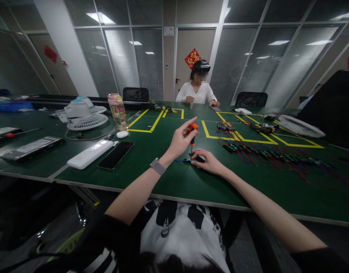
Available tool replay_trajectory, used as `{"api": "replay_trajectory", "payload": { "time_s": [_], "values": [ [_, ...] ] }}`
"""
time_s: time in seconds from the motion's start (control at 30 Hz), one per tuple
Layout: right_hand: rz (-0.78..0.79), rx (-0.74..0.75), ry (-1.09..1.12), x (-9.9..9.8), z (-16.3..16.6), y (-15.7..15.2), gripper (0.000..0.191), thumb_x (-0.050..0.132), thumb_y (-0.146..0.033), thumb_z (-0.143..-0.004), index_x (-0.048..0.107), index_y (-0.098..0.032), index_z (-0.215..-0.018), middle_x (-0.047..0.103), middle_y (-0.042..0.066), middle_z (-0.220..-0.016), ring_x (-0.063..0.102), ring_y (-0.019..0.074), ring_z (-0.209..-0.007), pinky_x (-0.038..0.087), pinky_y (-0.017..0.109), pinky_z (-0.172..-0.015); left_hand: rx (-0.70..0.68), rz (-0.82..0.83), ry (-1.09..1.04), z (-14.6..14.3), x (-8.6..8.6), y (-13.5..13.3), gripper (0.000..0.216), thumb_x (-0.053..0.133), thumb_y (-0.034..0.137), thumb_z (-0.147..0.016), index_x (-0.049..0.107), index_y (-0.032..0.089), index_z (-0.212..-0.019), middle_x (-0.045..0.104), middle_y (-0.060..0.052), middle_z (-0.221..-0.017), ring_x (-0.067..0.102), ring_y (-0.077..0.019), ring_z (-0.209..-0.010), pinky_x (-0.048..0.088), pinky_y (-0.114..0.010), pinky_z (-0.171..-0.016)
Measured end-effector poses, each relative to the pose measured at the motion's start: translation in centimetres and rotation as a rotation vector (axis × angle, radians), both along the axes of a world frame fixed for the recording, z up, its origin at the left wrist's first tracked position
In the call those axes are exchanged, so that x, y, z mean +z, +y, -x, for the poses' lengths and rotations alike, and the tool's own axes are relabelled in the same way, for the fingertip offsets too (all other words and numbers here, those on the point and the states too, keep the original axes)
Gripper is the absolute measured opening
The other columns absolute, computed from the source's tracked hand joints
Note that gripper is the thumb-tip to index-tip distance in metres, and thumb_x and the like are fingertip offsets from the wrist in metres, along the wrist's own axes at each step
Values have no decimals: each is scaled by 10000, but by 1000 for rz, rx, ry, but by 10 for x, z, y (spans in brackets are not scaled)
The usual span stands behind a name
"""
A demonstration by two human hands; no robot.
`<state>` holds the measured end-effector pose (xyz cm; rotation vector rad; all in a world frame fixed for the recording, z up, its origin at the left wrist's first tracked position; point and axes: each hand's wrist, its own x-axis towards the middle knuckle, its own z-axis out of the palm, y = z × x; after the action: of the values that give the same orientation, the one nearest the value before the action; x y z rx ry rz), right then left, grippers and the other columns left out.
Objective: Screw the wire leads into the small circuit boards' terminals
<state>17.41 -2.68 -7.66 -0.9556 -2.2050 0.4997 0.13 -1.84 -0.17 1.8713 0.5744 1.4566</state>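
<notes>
My left hand [178, 141] is closed around the orange and black handle of a screwdriver [193, 140]. The screwdriver stands upright with its shaft pointing down at a small circuit board [188, 160] on the green table. A thin blue wire runs out from the board's left side. My right hand [210, 163] rests low on the table, its fingers pinching the board beside the screwdriver's tip. Fingers partly cover the board, so its details and the exact contact of the tip are hidden.
Several wired circuit boards [265, 151] lie to the right, with a white fan [301, 126] behind. Leftward are a black phone [116, 155], a white power bank [90, 153], a bottle [118, 113] and another fan [85, 117]. A person [197, 89] sits opposite.
</notes>
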Motion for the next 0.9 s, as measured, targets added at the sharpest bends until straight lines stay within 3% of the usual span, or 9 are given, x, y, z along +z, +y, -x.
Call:
{"api": "replay_trajectory", "payload": {
  "time_s": [0.1,0.17,0.27,0.4,0.53,0.63,0.77,0.83,0.9],
  "values": [
    [-3,8,-10,0,0,0,98,646,-275,-796,664,-193,-846,644,93,-1089,614,228,-1009,442,394,-940,150,-98,32,1,-1,-1,409,615,259,-816,585,206,-1221,564,-77,-1105,569,-157,-945,484,-295,-861],
    [-8,15,-15,1,0,-1,104,641,-274,-802,669,-194,-861,643,91,-1087,612,224,-1013,441,390,-945,160,-122,46,1,-1,0,395,610,268,-819,594,224,-1211,518,-79,-1181,539,-175,-1052,459,-301,-917],
    [-14,21,-15,1,1,-1,114,638,-276,-806,674,-192,-873,639,91,-1087,608,220,-1022,440,383,-951,32,-60,30,0,-1,2,395,480,234,-888,533,261,-1279,525,-72,-1243,552,-175,-1069,475,-295,-878],
    [-23,19,-17,2,1,-2,112,637,-280,-808,678,-197,-871,642,88,-1077,610,221,-1015,442,385,-947,-96,42,-17,-1,1,0,409,438,231,-906,497,240,-1311,617,-78,-1151,624,-169,-908,505,-266,-712],
    [-24,16,-17,2,1,-2,111,641,-280,-805,680,-203,-874,645,85,-1075,614,224,-1010,447,391,-943,18,-46,4,0,0,-1,362,581,246,-837,597,228,-1198,619,-55,-1012,599,-141,-846,501,-265,-744],
    [-21,17,-18,2,1,-2,113,640,-276,-806,681,-199,-878,644,89,-1084,611,226,-1016,444,393,-945,143,-135,63,2,-1,0,370,631,263,-805,623,224,-1173,555,-63,-1049,563,-149,-913,482,-292,-840],
    [-23,14,-17,2,1,-1,120,639,-280,-806,683,-198,-882,644,92,-1087,612,228,-1018,443,396,-946,89,-139,98,1,-2,1,417,455,196,-897,508,239,-1308,528,-82,-1187,559,-164,-1011,470,-308,-876],
    [-27,14,-19,2,1,-1,121,639,-281,-806,683,-199,-884,645,92,-1085,613,229,-1016,444,396,-945,63,-149,98,0,-2,0,433,395,179,-919,459,248,-1342,563,-75,-1167,580,-155,-962,479,-306,-844],
    [-29,14,-23,2,1,-1,119,641,-279,-805,683,-199,-881,645,92,-1082,613,229,-1017,445,395,-943,129,-224,129,0,-2,-1,407,444,212,-912,479,246,-1316,591,-59,-1075,577,-148,-898,479,-303,-819]
  ]
}}
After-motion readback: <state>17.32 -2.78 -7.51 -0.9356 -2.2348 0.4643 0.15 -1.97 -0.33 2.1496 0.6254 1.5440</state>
